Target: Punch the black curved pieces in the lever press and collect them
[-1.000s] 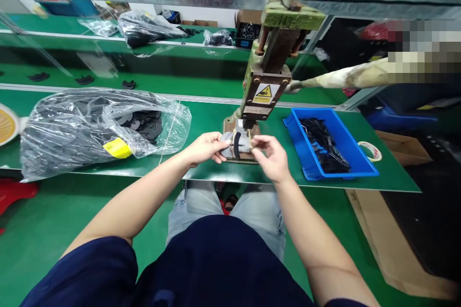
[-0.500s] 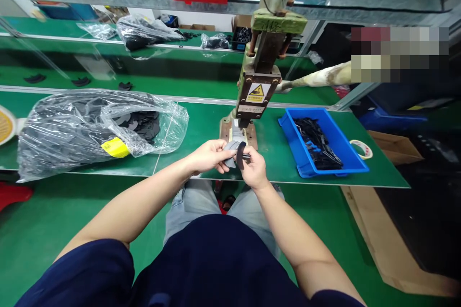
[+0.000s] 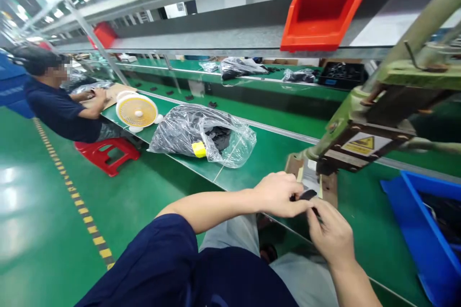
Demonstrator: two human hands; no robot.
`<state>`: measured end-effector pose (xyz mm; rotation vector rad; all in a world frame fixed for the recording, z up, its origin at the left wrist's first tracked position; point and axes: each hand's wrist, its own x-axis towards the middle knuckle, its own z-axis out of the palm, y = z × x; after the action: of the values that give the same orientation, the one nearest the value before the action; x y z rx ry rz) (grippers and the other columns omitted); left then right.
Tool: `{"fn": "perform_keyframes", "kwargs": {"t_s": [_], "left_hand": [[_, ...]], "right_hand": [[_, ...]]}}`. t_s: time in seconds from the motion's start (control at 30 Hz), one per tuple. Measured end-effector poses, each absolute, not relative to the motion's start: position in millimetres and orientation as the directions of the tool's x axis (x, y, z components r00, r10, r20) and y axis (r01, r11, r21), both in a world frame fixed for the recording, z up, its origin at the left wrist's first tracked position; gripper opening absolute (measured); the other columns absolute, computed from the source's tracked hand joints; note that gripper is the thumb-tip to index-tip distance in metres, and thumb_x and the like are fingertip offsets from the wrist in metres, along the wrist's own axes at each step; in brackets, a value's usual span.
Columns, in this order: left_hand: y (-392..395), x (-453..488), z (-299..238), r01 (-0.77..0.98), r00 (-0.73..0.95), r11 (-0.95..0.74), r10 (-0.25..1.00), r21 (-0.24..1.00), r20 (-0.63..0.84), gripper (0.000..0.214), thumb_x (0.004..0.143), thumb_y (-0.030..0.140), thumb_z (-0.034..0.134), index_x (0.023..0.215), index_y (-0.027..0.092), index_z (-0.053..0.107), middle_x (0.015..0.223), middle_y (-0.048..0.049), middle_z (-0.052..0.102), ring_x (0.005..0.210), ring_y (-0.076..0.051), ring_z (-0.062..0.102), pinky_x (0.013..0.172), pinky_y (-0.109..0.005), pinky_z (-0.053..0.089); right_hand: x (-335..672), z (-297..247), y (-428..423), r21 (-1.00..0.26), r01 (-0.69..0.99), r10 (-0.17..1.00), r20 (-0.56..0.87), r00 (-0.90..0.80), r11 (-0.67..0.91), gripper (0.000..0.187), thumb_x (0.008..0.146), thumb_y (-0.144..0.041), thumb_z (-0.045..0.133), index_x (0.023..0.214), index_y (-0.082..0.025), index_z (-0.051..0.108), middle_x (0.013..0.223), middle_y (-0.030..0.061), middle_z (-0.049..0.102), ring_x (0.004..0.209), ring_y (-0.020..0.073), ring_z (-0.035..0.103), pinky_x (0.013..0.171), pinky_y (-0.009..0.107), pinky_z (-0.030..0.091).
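My left hand [image 3: 279,194] and my right hand [image 3: 331,232] meet at the table's front edge, just before the base of a green hand press [image 3: 329,184]. Between their fingers is a small dark curved piece [image 3: 308,194], pinched from both sides and partly covered by the fingers. The left thumb reaches across to the right fingertips. A yellow warning label [image 3: 364,144] is stuck on the press head, which leans over the base. To the left lies a clear plastic bag [image 3: 173,132] full of flat dark pieces, its mouth facing right.
A blue bin [image 3: 410,230] with dark parts stands at the right. Left of the bag is a yellow and white fan [image 3: 139,110], and beyond it a seated co-worker [image 3: 63,100]. An orange-red bin [image 3: 324,9] sits on the shelf above. Small curved pieces [image 3: 212,104] lie farther back.
My view has swung left, bringing the fan and co-worker into sight. Both hands stay together before the press; the grey pieces seen in the left hand earlier no longer show clearly.
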<state>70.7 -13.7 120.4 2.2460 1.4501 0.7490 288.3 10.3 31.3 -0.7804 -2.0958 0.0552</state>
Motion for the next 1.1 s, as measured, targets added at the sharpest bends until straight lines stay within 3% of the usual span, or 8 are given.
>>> {"fn": "perform_keyframes", "kwargs": {"t_s": [0.2, 0.37, 0.5, 0.63, 0.67, 0.87, 0.97, 1.1], "left_hand": [[-11, 75, 118, 0.709, 0.267, -0.289, 0.954, 0.643, 0.134, 0.044, 0.094, 0.057, 0.068, 0.068, 0.022, 0.06, 0.083, -0.0051, 0.065, 0.089, -0.022, 0.064, 0.077, -0.034, 0.044], [-5, 76, 110, 0.527, 0.248, -0.136, 0.969, 0.839, 0.001, 0.061, 0.089, 0.069, 0.072, 0.061, 0.021, 0.047, 0.071, 0.0002, 0.055, 0.064, -0.014, 0.048, 0.06, -0.031, 0.035], [6, 70, 99, 0.263, 0.189, 0.046, 0.977, 0.964, -0.098, 0.055, 0.072, 0.068, 0.089, 0.08, 0.021, 0.063, 0.073, 0.0019, 0.058, 0.063, -0.012, 0.047, 0.059, -0.027, 0.037], [-11, 75, 95, 0.005, 0.444, 0.233, 0.871, 0.972, -0.211, 0.062, 0.076, 0.073, 0.083, 0.101, 0.017, 0.071, 0.077, -0.0001, 0.064, 0.064, -0.013, 0.056, 0.061, -0.027, 0.045], [-18, 78, 94, -0.01, 0.404, 0.248, 0.887, 0.969, -0.223, 0.063, 0.075, 0.074, 0.082, 0.1, 0.017, 0.071, 0.073, 0.0011, 0.062, 0.061, -0.012, 0.054, 0.059, -0.026, 0.044], [-23, 84, 78, 0.148, 0.379, 0.217, 0.889, 0.965, -0.258, 0.052, 0.081, 0.066, 0.083, 0.098, 0.017, 0.073, 0.082, -0.0002, 0.069, 0.067, -0.014, 0.057, 0.062, -0.025, 0.046], [-22, 87, 68, 0.167, 0.457, 0.226, 0.845, 0.96, -0.279, 0.053, 0.087, 0.071, 0.075, 0.089, 0.018, 0.071, 0.079, -0.0031, 0.071, 0.072, -0.018, 0.063, 0.068, -0.029, 0.051], [-21, 76, 54, 0.258, 0.312, 0.112, 0.93, 0.96, -0.192, 0.055, 0.084, 0.074, 0.076, 0.093, 0.019, 0.072, 0.084, -0.0033, 0.073, 0.075, -0.017, 0.064, 0.071, -0.028, 0.051]], "right_hand": [[286, 29, 10, -0.278, 0.533, 0.538, 0.727, -0.427, 0.799, 0.016, 0.095, -0.024, 0.066, 0.111, -0.024, 0.07, 0.1, 0.0055, 0.078, 0.091, 0.0221, 0.076, 0.085, 0.037, 0.06], [289, 30, 6, -0.339, 0.504, 0.55, 0.752, -0.362, 0.794, 0.019, 0.093, -0.023, 0.067, 0.111, -0.025, 0.071, 0.1, 0.0067, 0.078, 0.089, 0.0236, 0.075, 0.084, 0.039, 0.059], [285, 36, 8, -0.429, 0.465, 0.583, 0.769, -0.263, 0.775, 0.021, 0.092, -0.021, 0.069, 0.112, -0.026, 0.072, 0.1, 0.0071, 0.077, 0.09, 0.0235, 0.075, 0.084, 0.04, 0.059], [280, 50, -14, -0.535, 0.361, 0.632, 0.735, -0.248, 0.764, 0.017, 0.097, -0.024, 0.062, 0.111, -0.026, 0.072, 0.099, 0.0079, 0.078, 0.089, 0.0227, 0.074, 0.079, 0.041, 0.061], [281, 52, -22, -0.545, 0.392, 0.658, 0.703, -0.269, 0.742, 0.017, 0.099, -0.026, 0.059, 0.111, -0.027, 0.072, 0.1, 0.0068, 0.079, 0.09, 0.0217, 0.075, 0.08, 0.04, 0.063], [310, 52, -47, -0.577, 0.579, 0.812, 0.485, -0.324, 0.576, 0.02, 0.104, -0.04, 0.056, 0.115, -0.037, 0.072, 0.11, -0.0039, 0.079, 0.106, 0.0157, 0.075, 0.098, 0.038, 0.067], [338, 58, -62, -0.594, 0.633, 0.858, 0.447, -0.252, 0.496, 0.023, 0.106, -0.042, 0.052, 0.114, -0.036, 0.072, 0.107, -0.0033, 0.078, 0.101, 0.0155, 0.074, 0.096, 0.039, 0.068], [393, 73, -71, -0.621, 0.68, 0.886, 0.454, -0.094, 0.39, 0.026, 0.106, -0.046, 0.05, 0.113, -0.033, 0.071, 0.106, 0.0011, 0.077, 0.1, 0.0177, 0.072, 0.095, 0.043, 0.066]]}}
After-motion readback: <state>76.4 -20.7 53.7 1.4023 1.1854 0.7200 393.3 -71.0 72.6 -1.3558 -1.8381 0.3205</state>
